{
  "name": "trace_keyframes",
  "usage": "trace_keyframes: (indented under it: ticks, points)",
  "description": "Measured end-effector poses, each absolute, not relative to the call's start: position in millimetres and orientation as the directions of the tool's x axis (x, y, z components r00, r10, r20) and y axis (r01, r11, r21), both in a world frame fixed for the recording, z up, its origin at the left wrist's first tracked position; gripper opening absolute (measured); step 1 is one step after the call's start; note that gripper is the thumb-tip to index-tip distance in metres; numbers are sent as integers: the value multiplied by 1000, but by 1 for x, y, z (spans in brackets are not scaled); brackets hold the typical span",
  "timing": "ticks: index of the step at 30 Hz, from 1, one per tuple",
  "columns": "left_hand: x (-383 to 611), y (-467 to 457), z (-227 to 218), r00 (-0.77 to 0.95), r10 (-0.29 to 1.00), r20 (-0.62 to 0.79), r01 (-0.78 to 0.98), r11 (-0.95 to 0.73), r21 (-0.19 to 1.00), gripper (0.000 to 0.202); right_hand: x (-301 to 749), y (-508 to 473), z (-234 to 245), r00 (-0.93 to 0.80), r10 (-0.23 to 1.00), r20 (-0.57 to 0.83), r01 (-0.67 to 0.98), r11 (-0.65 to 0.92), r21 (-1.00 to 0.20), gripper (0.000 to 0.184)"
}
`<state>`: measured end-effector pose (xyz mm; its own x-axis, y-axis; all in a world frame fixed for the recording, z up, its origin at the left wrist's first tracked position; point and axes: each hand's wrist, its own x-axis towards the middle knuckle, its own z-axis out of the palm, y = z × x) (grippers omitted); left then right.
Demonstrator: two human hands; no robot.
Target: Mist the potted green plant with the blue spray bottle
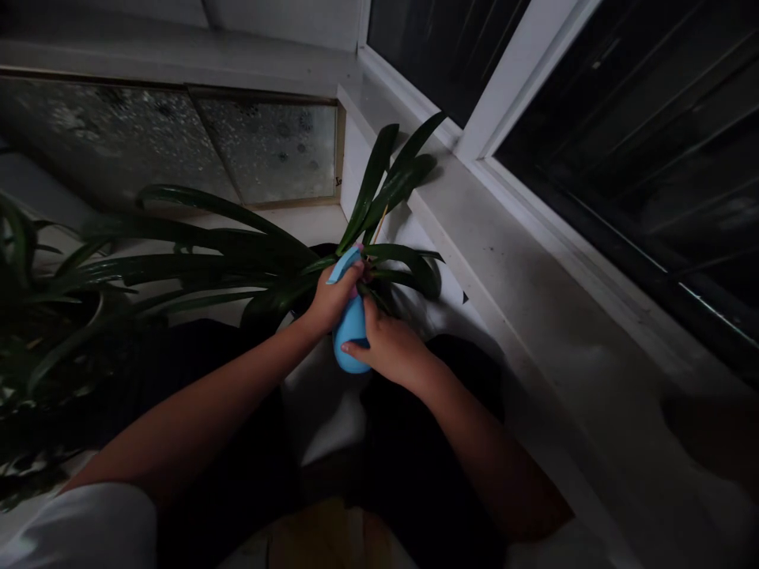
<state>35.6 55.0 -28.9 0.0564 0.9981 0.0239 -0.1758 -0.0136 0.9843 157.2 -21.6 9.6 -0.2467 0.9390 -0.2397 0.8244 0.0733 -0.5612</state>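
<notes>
No readable writing, brand or label anywhere; light is dim.

Both hands are on a light blue bottle [351, 328], smooth plastic, rounded at the base and narrowing toward the top, held upright in front of the person, right at the base of a potted plant [261, 261]. Left hand [333, 296]: grip wrapped round the upper part of the bottle, fingers curled over its top end where it meets the leaves. Right hand [391, 348]: grip closed round the lower body from the side, thumb laid across the front of the blue plastic.

The plant has long, strap-shaped, glossy dark green leaves, some arching left, others standing up toward the window sill [534, 300]. Its dark pot [308, 284] is mostly hidden by leaves and hands. A thin pale stick [379, 223] shows among the upright leaves.

The sill is pale, matte, a bit speckled. Above it are a white window frame [510, 79] and dark glass. At back left there is a frosted, bubbly-textured glass panel [273, 150] w/ a wood-toned edge. More foliage [29, 316] at far left.
</notes>
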Motion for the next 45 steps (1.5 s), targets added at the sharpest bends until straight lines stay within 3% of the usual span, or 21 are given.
trace_keyframes:
  ticks: [3,6,11,14,21,24,29,32,37,41,45]
  points:
    - [35,58,-41,57,998,-11,-36,13,999,34,157,-22,5,-261,937,-231,798,75,-598,73]
    - [34,57,-50,50,995,-91,-9,91,996,33,156,-24,4,-285,925,-252,828,105,-551,64]
    - [30,45,-57,120,977,-175,-125,190,974,28,152,-30,11,-306,897,-320,870,126,-478,62]
    - [28,41,-59,74,979,-188,-138,196,971,25,149,-30,17,-311,861,-403,907,141,-397,65]
    - [23,45,-54,-43,973,-228,71,230,971,25,139,-27,15,-211,869,-447,920,22,-391,73]
    - [21,43,-56,-93,965,-246,77,253,964,25,137,-25,12,-219,854,-473,911,6,-412,72]
    - [14,36,-61,2,991,-137,-36,137,990,18,138,-23,12,-227,845,-483,915,16,-403,66]
    - [8,37,-61,-36,998,-49,-96,45,994,26,140,-21,10,-243,851,-466,924,57,-378,65]
    - [2,47,-53,-84,995,-49,-272,24,962,23,144,-14,1,-273,870,-410,875,48,-482,79]
    - [-1,49,-37,-48,985,-166,-409,132,903,17,144,-5,-8,-368,868,-334,708,28,-706,98]
    - [-5,46,-14,11,962,-272,-557,232,797,18,142,-2,-12,-291,920,-263,551,-64,-832,87]
